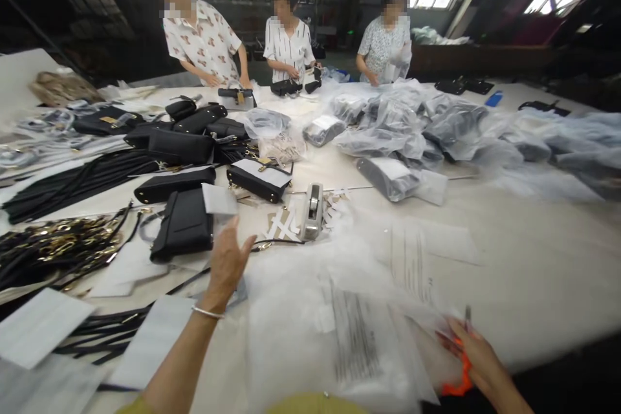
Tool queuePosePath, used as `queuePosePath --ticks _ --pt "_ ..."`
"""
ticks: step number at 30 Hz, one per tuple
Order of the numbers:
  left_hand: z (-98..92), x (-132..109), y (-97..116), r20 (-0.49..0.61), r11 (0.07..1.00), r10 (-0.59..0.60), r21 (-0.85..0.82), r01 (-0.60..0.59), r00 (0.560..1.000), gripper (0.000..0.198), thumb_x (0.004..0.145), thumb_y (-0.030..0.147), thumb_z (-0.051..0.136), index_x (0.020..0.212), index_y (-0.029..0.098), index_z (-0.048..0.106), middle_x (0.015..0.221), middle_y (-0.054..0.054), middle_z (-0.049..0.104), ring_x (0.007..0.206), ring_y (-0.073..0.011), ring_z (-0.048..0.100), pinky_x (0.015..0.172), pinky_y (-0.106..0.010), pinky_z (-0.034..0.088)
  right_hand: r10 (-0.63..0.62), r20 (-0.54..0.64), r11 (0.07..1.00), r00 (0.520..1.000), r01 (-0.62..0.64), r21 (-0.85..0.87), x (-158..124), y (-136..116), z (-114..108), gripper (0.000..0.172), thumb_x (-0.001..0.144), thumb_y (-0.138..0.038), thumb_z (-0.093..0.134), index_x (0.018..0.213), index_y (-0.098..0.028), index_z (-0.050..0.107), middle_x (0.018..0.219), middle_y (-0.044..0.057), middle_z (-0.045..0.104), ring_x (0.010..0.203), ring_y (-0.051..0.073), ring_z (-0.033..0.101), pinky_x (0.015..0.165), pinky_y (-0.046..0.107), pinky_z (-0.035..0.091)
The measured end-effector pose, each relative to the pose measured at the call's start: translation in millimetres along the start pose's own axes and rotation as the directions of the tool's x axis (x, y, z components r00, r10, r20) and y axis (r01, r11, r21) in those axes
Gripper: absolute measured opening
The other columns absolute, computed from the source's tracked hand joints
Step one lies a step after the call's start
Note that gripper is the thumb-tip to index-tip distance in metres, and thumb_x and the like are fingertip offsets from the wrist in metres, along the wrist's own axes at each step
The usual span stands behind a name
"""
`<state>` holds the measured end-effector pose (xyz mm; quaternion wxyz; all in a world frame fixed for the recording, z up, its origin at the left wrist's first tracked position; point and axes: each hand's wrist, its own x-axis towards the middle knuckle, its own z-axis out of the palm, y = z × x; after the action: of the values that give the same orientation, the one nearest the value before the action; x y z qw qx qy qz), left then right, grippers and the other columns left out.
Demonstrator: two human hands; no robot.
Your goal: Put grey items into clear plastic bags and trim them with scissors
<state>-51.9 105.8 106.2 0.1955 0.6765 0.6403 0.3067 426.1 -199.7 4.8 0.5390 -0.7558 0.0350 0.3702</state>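
Observation:
My left hand (228,262) reaches forward over the table with fingers apart, holding nothing, just right of a black handbag (182,226) that carries a white card (219,198). My right hand (473,352) grips orange-handled scissors (460,375) at the near right edge, beside a pile of clear plastic bags (339,323) with printed text. A tape dispenser (312,210) stands ahead of my left hand, with strips of white tape (283,225) beside it.
Three people work at the far side of the table. More black bags (174,142), black straps (72,184) and gold chains (53,239) lie to the left. Bagged goods (412,129) are heaped at the centre right. White sheets (41,323) lie near left.

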Motion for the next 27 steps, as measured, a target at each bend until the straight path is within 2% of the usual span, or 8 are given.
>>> queuePosePath --ticks 3,5,8,12,15,19,24,27 --pt "44.3 -41.6 38.0 0.443 0.955 0.067 -0.289 0.072 0.894 0.053 0.086 0.053 0.053 0.124 0.015 0.058 0.127 -0.016 0.061 0.115 -0.0316 0.057 0.1 -0.05 0.047 0.123 0.049 0.991 0.991 -0.125 0.055 -17.8 -5.9 7.1 0.058 0.038 -0.037 0.091 0.085 -0.017 0.064 0.074 0.006 0.071 0.063 0.021 0.069 0.055 0.03 0.06" --pt "78.1 -67.8 62.2 0.562 0.923 0.145 -0.373 0.093 0.814 0.053 0.079 0.051 0.065 0.12 0.018 0.063 0.127 -0.014 0.062 0.116 -0.0303 0.058 0.101 -0.047 0.047 0.111 0.068 0.992 0.992 -0.114 0.053 -27.5 -8.1 11.9 0.06 0.036 -0.037 0.093 0.084 -0.016 0.063 0.073 0.003 0.07 0.063 0.02 0.069 0.056 0.029 0.06" --pt "119.9 -91.0 88.5 0.537 0.902 0.209 -0.429 0.052 0.817 0.065 0.065 0.043 0.082 0.123 0.018 0.063 0.139 -0.016 0.054 0.131 -0.0321 0.047 0.112 -0.047 0.038 0.037 0.103 0.999 0.994 -0.041 0.032 -40.2 -10.6 17.5 0.058 0.035 -0.038 0.093 0.079 -0.016 0.063 0.07 0.0 0.068 0.064 0.018 0.068 0.057 0.026 0.061" --pt "135.8 -93.2 102.2 0.454 0.879 0.251 -0.477 -0.005 0.855 0.021 0.078 0.034 0.071 0.095 0.02 0.072 0.128 -0.012 0.061 0.131 -0.0292 0.046 0.115 -0.047 0.032 -0.038 0.108 0.999 0.993 0.034 0.037 -53.7 -15.0 17.3 0.055 0.04 -0.04 0.092 0.081 -0.016 0.063 0.071 -0.002 0.067 0.064 0.016 0.067 0.057 0.026 0.061" --pt "109.5 -92.5 94.9 0.431 0.864 0.275 -0.503 -0.024 0.859 0.019 0.088 0.036 0.059 0.082 0.022 0.07 0.111 -0.009 0.068 0.125 -0.0278 0.051 0.111 -0.045 0.037 -0.06 0.043 0.988 0.997 0.053 0.148 -63.8 -20.4 14.7 0.052 0.042 -0.037 0.089 0.082 -0.017 0.062 0.072 -0.002 0.068 0.061 0.015 0.065 0.053 0.024 0.058" --pt "38.7 -115.3 57.6 0.429 0.836 0.409 -0.529 -0.143 0.805 0.024 0.091 0.042 0.057 0.08 0.025 0.069 0.099 -0.005 0.07 0.122 -0.0255 0.052 0.106 -0.039 0.04 -0.097 0.05 0.96 0.994 0.08 0.267 -90.8 -21.7 20.9 0.047 0.045 -0.035 0.089 0.079 -0.02 0.06 0.07 -0.004 0.066 0.06 0.011 0.062 0.056 0.02 0.054" --pt "-29.9 -184.5 -15.9 0.377 0.912 0.38 -0.304 -0.275 0.845 0.026 0.096 0.039 0.048 0.082 0.024 0.064 0.09 -0.005 0.068 0.117 -0.0254 0.054 0.104 -0.041 0.038 -0.089 0.279 0.983 0.956 0.129 -0.129 -128.8 9.2 34.4 0.044 0.055 -0.055 0.082 0.076 -0.021 0.062 0.06 -0.006 0.057 0.056 0.011 0.055 0.05 0.021 0.045" --pt "-42.7 -233.2 -49.4 0.591 0.977 0.203 -0.069 -0.201 0.781 0.025 0.092 0.035 0.049 0.074 0.022 0.061 0.086 -0.005 0.068 0.095 -0.0246 0.06 0.089 -0.038 0.043 -0.11 0.362 0.89 0.926 0.254 -0.379 -131.8 34.8 35.0 0.045 0.053 -0.062 0.075 0.065 -0.021 0.065 0.061 -0.001 0.062 0.064 0.017 0.058 0.059 0.025 0.05"
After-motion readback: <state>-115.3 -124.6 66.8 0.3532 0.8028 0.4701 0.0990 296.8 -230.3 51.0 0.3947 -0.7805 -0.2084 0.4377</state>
